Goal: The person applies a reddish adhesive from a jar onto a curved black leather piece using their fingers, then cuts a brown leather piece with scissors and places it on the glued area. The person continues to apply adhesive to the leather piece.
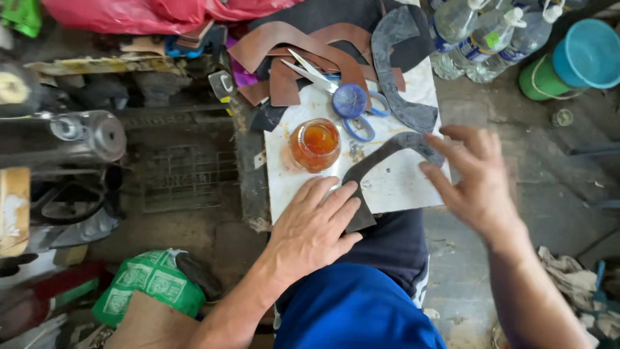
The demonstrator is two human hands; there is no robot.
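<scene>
**Two hands on a curved leather piece over a white work slab**

My left hand (316, 223) lies flat, palm down and fingers spread, pressing the lower end of a dark grey curved leather piece (387, 152) onto a white slab (394, 184) that rests across my lap. My right hand (475, 178) is open with loosely curled fingers, its fingertips at the upper right end of the same piece; it is blurred, so I cannot tell whether it grips or only touches.

The piece is a flat, matte arc, like a boomerang. Its long axis runs from my left hand at lower left up and over to my right hand at upper right, so each hand covers one end.

Just beyond my left fingers stands a small glass jar (315, 143) of amber liquid, uncovered, with a round blue lid (349, 100) behind it. Blue-handled scissors (339, 94) lie farther back, partly on brown leather cut-outs (290, 55). A second grey curved piece (395, 71) lies beyond. The slab is stained and scuffed. Clear plastic bottles (481, 39) and a teal bucket (588, 53) stand on the floor to the right.
</scene>
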